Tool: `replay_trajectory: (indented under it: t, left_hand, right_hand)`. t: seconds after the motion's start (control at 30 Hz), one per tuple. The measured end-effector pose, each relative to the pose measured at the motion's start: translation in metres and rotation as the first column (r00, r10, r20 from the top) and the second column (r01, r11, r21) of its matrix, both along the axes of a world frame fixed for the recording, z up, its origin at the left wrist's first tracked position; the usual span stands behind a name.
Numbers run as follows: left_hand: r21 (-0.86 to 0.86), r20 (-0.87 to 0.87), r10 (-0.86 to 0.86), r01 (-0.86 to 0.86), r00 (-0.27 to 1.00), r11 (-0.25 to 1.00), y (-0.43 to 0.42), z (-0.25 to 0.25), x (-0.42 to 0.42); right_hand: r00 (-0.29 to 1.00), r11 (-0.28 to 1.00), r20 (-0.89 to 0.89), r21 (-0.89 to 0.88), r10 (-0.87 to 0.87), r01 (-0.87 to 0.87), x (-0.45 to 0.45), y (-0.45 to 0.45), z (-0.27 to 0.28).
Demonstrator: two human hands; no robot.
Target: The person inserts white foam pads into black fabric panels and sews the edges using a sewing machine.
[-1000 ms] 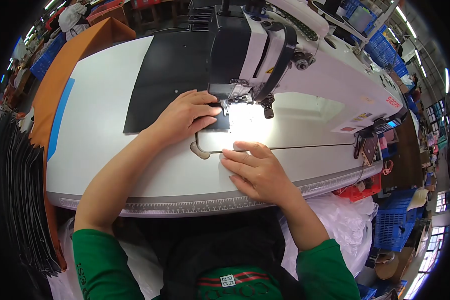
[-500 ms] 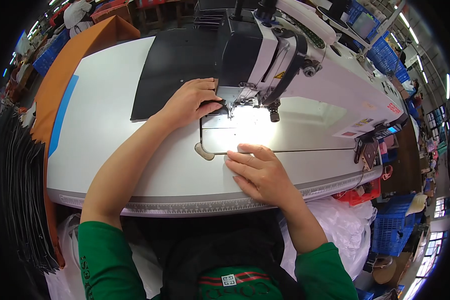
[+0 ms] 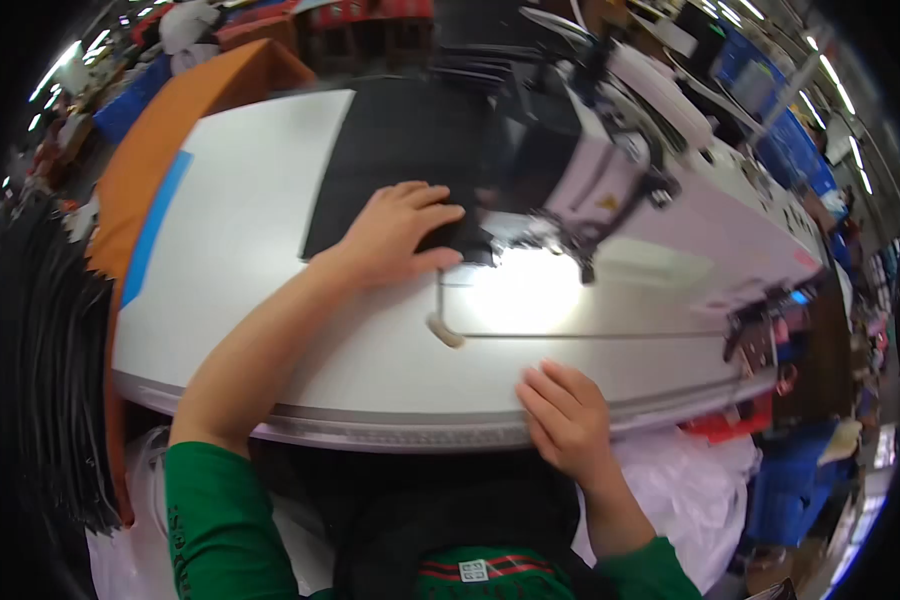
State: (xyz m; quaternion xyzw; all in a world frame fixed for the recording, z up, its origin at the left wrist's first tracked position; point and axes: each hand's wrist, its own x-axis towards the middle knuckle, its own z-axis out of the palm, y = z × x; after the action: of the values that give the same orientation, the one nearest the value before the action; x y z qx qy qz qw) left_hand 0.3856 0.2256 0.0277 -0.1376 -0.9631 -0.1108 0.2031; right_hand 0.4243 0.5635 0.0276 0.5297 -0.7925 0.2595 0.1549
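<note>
My left hand (image 3: 392,238) has its grip open, fingers spread over the flat black sheet (image 3: 400,140), probably to steady it on the white tabletop (image 3: 250,190) beside the black-and-white sewing machine (image 3: 542,150); my right hand (image 3: 573,415), loosely open, holds nothing near the front edge

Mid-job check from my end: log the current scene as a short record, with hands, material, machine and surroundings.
Left hand: fingers spread, on the black sheet's near part; left hand, black sheet
Right hand: holding nothing visible, near the table's front edge; contact unclear
Machine: sewing machine, bright light at its needle area
Surface: white table, blue strip towards its left end
Far left: orange material, dark layered pieces
Image: blurred; stitching unreadable
</note>
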Motion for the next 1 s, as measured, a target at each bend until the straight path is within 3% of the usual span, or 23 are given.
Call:
replay_trajectory:
  t: [0.17, 0.3, 0.4, 0.43, 0.5, 0.53, 0.6, 0.73, 0.77, 0.87, 0.9, 1.0]
  left_hand:
    - [-0.078, 0.210, 0.026, -0.009, 0.977, 0.997, -0.027, 0.026, 0.035]
    - [-0.135, 0.160, 0.283, -0.263, 0.946, 0.955, -0.042, 0.024, 0.052]
    - [-0.131, 0.025, 0.594, -0.587, 0.804, 0.799, -0.085, 0.012, 0.049]
    - [-0.140, 0.015, 0.607, -0.599, 0.795, 0.788, -0.105, 0.008, 0.045]
    - [-0.165, -0.098, 0.761, -0.765, 0.641, 0.623, -0.150, 0.000, 0.033]
    - [-0.167, -0.106, 0.767, -0.772, 0.633, 0.614, -0.169, 0.001, 0.027]
    - [-0.146, -0.079, 0.883, -0.881, 0.463, 0.449, -0.204, 0.001, 0.017]
    - [-0.078, -0.027, 0.932, -0.930, 0.361, 0.358, -0.250, 0.001, 0.010]
    - [-0.077, -0.034, 0.934, -0.932, 0.356, 0.353, -0.259, -0.005, 0.009]
    - [0.232, -0.382, 0.814, -0.807, 0.438, 0.543, -0.277, -0.028, 0.014]
    - [0.226, -0.383, 0.816, -0.812, 0.434, 0.538, -0.266, -0.021, 0.027]
    - [-0.119, 0.026, 0.834, -0.827, 0.551, 0.550, -0.215, 0.028, 0.079]
  right_hand:
    - [0.990, 0.994, -0.117, -0.082, -0.081, 0.072, 0.012, 0.015, -0.024]
    - [0.983, 0.992, -0.159, -0.094, -0.093, 0.079, 0.013, 0.013, -0.024]
    - [0.990, 0.995, -0.102, -0.049, -0.095, 0.090, 0.016, 0.013, -0.024]
    - [0.990, 0.996, -0.114, -0.047, -0.086, 0.081, 0.016, 0.011, -0.021]
    - [0.987, 0.997, -0.140, -0.036, -0.073, 0.068, 0.016, 0.009, -0.015]
    - [0.988, 0.997, -0.143, -0.043, -0.063, 0.058, 0.016, 0.009, -0.015]
    - [0.989, 0.998, -0.139, -0.003, -0.058, 0.058, 0.016, 0.011, -0.016]
    - [0.995, 0.997, -0.098, 0.077, -0.016, 0.023, 0.012, 0.019, -0.018]
    - [0.997, 0.994, -0.078, 0.109, -0.001, 0.009, 0.010, 0.020, -0.019]
    - [0.997, 0.993, -0.077, 0.118, -0.009, 0.018, 0.009, 0.021, -0.021]
    - [0.997, 0.992, -0.072, 0.126, -0.014, 0.023, 0.009, 0.022, -0.022]
    - [0.998, 0.989, -0.057, 0.147, -0.026, 0.034, 0.008, 0.023, -0.025]
